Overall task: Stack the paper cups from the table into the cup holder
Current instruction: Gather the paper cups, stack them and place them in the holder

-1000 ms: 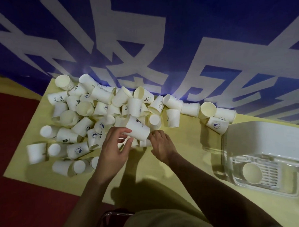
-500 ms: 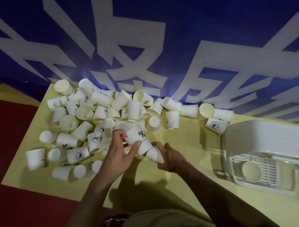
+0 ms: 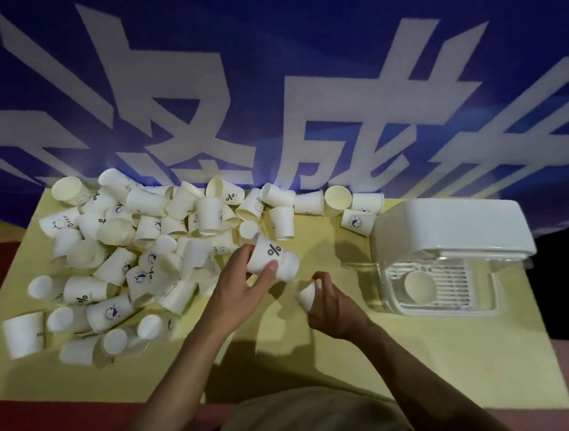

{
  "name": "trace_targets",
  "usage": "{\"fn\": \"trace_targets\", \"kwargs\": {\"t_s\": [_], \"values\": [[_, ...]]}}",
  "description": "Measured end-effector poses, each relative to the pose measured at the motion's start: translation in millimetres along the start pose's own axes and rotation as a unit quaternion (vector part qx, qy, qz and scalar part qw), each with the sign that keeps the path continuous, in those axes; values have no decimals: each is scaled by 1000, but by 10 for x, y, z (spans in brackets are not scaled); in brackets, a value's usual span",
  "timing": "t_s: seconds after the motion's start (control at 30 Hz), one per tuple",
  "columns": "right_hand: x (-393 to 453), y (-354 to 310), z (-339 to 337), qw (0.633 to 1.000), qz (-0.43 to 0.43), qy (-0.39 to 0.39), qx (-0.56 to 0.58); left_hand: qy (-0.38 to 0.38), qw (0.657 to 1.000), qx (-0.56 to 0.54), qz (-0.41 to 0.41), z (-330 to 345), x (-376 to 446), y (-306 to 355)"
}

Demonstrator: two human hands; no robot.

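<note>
Since the earlier frame your two hands have drawn apart and each has come away from the pile carrying a cup. Your left hand [image 3: 241, 283], at the centre of the frame, grasps a cup marked with a percent sign [image 3: 268, 253]: the thumb presses its near side and the fingers wrap its left side, so the cup sits above and to the right of your palm, with a second blurred cup [image 3: 287, 266] just beside it on the right. Your right hand [image 3: 333, 307], lower and to the right, curls its fingers round a small cup [image 3: 306, 296] whose closed bottom juts out to the left of the fist. The heap of loose cups [image 3: 129, 241] fills the left half of the yellow table [image 3: 335, 357]. The white cup holder [image 3: 447, 255] stands at the right edge, well apart from both hands, with one cup [image 3: 420, 285] already lying in its clear tray.
</note>
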State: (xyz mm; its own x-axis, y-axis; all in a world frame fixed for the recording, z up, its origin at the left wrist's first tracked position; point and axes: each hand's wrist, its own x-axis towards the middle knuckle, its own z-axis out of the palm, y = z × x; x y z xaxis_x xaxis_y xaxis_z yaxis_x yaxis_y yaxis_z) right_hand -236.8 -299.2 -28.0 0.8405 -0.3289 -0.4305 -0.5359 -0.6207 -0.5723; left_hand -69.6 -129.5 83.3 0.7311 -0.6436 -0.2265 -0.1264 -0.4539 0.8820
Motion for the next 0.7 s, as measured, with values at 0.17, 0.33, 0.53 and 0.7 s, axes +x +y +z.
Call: {"fn": "trace_targets", "kwargs": {"t_s": [0.17, 0.33, 0.53, 0.7], "values": [[-463, 228, -245, 992, -31, 106, 56, -39, 997, 37, 64, 348, -85, 94], [-925, 563, -523, 977, -54, 163, 130, -22, 996, -11, 86, 758, -182, 297], [-1385, 957, -924, 960, -3, 196, 198, -52, 996, -10, 72, 1321, -249, 499], [-1695, 1344, -1292, 952, 5, 214, 217, -69, 995, -28, 69, 1895, -333, 732]]}}
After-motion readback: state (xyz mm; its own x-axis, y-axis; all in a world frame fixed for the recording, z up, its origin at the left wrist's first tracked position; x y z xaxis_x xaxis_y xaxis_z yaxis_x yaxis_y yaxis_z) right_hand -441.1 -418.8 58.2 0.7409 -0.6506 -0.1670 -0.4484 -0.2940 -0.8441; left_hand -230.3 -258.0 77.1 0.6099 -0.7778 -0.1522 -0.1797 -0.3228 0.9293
